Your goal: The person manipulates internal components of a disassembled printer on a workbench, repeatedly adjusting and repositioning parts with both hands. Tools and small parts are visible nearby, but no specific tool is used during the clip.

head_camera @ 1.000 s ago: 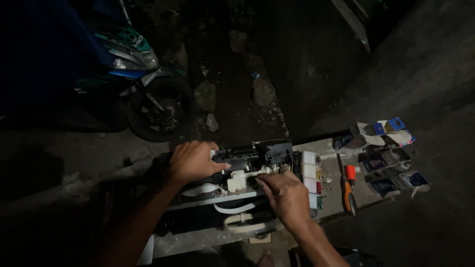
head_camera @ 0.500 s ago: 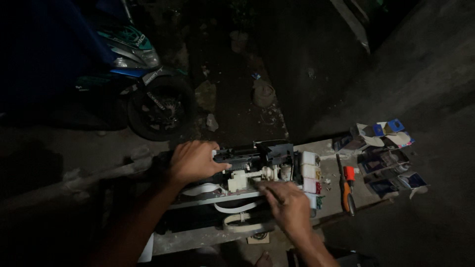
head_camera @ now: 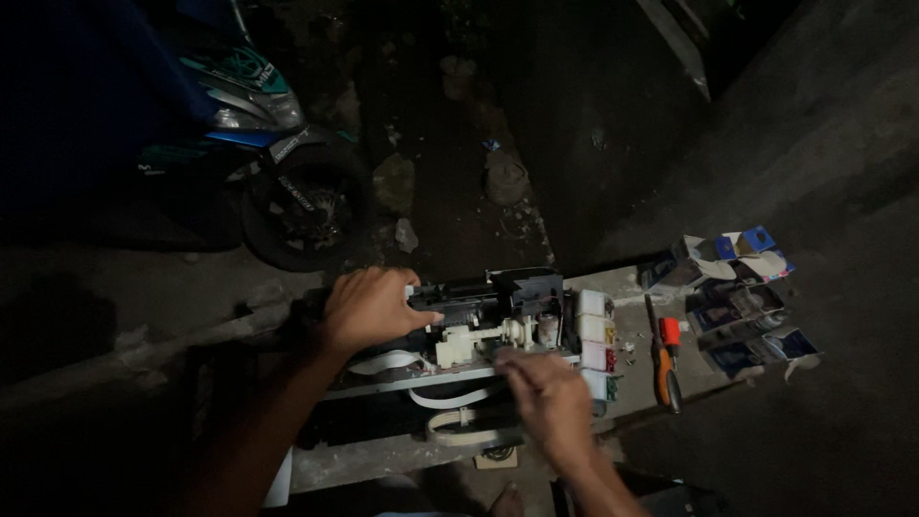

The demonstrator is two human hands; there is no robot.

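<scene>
Gripping with curled fingers, the left hand clamps over the top left end of the opened printer mechanism, likely to pin it steady against the slab. Hovering low over the near front edge of the mechanism, the right hand shows motion blur; fingers bunched loosely toward the white parts, though whether pinching anything cannot be told. Lying lengthwise across the concrete slab, near its far edge, long axis running left to right, slightly raised toward the right, ink tank block at the right end. Trailing from the underside toward the near edge, white flat ribbon cables, apparently pulled free for access. Resting just beyond the tank end, toward the slab's right corner, an orange-handled screwdriver, tip pointing away, within easy reach. Clustered further right, small ink boxes. Standing off the far left, a scooter.
</scene>
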